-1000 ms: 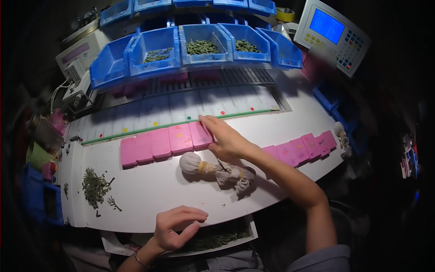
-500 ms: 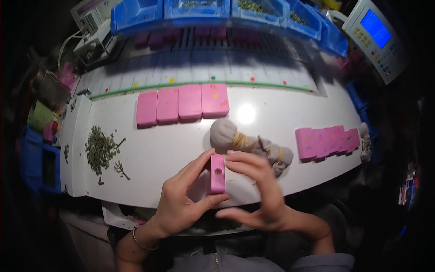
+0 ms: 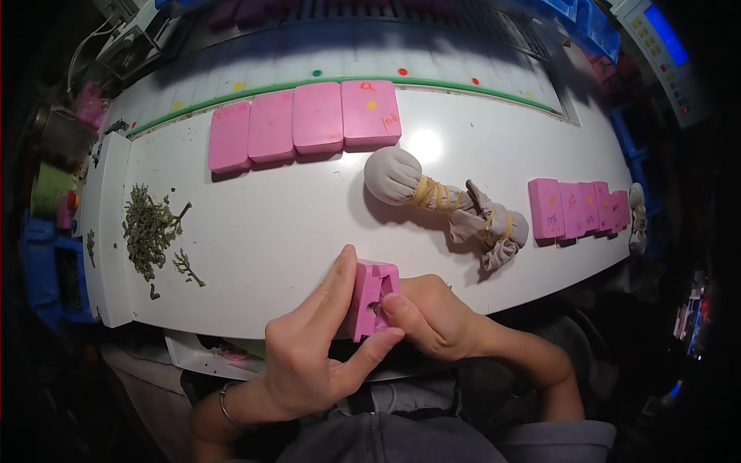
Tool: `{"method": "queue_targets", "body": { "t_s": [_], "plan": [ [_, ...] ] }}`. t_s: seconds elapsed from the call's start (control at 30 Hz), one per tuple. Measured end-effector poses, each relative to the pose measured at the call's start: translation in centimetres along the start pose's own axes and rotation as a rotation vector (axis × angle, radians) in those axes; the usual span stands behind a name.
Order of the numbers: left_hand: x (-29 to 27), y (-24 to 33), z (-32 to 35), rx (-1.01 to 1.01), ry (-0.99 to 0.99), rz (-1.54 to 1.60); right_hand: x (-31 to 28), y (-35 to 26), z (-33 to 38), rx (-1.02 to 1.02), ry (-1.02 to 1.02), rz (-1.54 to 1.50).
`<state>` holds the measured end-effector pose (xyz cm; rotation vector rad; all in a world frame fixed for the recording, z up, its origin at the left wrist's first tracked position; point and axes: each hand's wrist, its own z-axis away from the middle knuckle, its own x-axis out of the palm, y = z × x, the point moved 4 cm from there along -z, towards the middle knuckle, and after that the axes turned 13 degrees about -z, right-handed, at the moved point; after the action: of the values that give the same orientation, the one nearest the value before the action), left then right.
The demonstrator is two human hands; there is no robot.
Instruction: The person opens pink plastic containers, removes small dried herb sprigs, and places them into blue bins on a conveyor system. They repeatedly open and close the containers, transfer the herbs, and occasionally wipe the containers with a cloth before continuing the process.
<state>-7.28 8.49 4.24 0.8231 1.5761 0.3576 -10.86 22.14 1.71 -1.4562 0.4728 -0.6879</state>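
Both hands hold one small pink box (image 3: pixel 372 299) at the near edge of the white table (image 3: pixel 293 224). My left hand (image 3: pixel 316 351) wraps it from the left, thumb under and fingers along its side. My right hand (image 3: pixel 432 312) presses a thumb into its open notched face. A row of pink boxes (image 3: pixel 305 123) lies flat beyond, along a green strip. Two grey cloth pouches (image 3: pixel 444 202) tied with rubber bands lie to the right of centre.
Another row of pink boxes (image 3: pixel 579 208) stands on edge at the right. A pile of dried green herb (image 3: pixel 150 228) lies at the left. Blue bins (image 3: pixel 594 23) and a scale with a blue screen (image 3: pixel 664 46) sit at the back right.
My right hand took a pink box from the far row and brought it to the near edge. Both hands closed on it and lowered it toward me.
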Motion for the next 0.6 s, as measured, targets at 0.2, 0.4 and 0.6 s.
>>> {"method": "queue_targets", "body": {
  "t_s": [0.2,0.4,0.6],
  "plan": [
    [-0.5,0.6,-0.7,0.095,0.037,-0.187,-0.1,0.1,0.2,-0.054,0.008,0.046],
    [-0.7,0.0,-1.2,0.15,-0.183,-0.289,-0.2,0.3,0.1,-0.109,0.029,0.041],
    [-0.6,-1.2,-1.1,0.183,-0.181,-0.138,-0.3,0.4,-0.1,-0.11,0.04,-0.001]
  ]
}}
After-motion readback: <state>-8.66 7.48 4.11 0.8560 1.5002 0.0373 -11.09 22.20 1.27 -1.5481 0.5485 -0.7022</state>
